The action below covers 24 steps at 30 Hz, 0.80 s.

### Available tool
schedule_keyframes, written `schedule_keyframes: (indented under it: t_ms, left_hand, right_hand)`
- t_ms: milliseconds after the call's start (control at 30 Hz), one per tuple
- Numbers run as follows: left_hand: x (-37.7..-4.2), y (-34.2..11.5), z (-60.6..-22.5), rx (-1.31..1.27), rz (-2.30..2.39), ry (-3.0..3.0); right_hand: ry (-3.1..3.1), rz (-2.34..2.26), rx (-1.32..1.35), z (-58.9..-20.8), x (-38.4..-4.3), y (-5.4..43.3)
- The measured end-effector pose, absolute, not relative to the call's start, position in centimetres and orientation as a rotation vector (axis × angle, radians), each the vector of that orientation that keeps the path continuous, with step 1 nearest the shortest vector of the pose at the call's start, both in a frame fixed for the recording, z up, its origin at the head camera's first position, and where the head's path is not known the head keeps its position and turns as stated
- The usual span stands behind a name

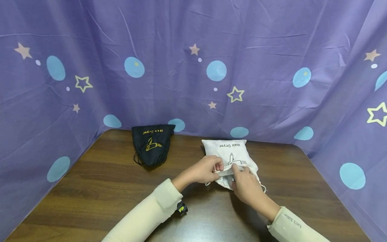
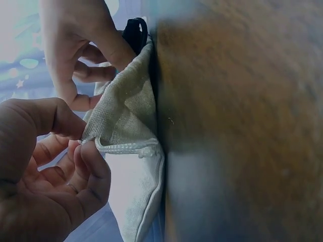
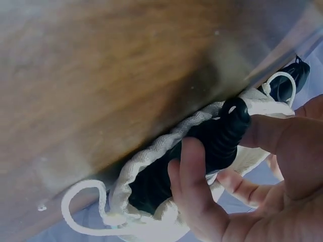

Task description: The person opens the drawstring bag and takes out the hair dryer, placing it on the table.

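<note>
A white drawstring bag [image 1: 231, 148] printed "Hair Dryer" lies on the table with its mouth toward me. My left hand [image 1: 208, 169] pinches one side of its rim between thumb and fingertips, close to the white cord [image 2: 121, 147]. At the other side of the mouth, my right hand [image 1: 246, 183] holds the rim, its fingers curled over the edge. Inside the opening shows a black ribbed piece [image 3: 229, 133] with a small loop hole at its end, beside the right fingertips. The rest of that black item is hidden in the bag.
A black drawstring bag [image 1: 152, 144] with yellow "Hair Dryer" print lies at the back left of the brown wooden table [image 1: 99, 181]. A purple curtain [image 1: 169, 50] with stars and blue spots hangs around the back and sides.
</note>
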State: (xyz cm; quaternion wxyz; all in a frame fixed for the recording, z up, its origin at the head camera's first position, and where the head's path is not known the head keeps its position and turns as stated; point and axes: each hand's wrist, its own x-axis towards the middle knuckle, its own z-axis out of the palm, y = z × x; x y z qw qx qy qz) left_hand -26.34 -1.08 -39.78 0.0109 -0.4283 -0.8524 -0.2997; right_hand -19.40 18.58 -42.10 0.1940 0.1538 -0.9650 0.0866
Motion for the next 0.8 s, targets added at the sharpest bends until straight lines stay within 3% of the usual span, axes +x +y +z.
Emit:
schedule_keyframes:
  t_ms: [267, 667, 800]
  left_hand:
    - [-26.7, -1.3, -39.9, -1.315, -0.944, -2.625]
    - [-29.3, -4.0, -40.1, -0.923, -0.608, -2.672]
    - [-29.7, -4.9, -39.4, -0.897, -0.557, -2.779]
  right_hand:
    - [-2.692, 0.26, 0.432, -42.0, -19.4, 19.7]
    - [-2.638, 0.304, 0.404, -41.2, -19.4, 20.9]
    - [-2.67, 0.351, 0.346, -40.6, -19.4, 21.6]
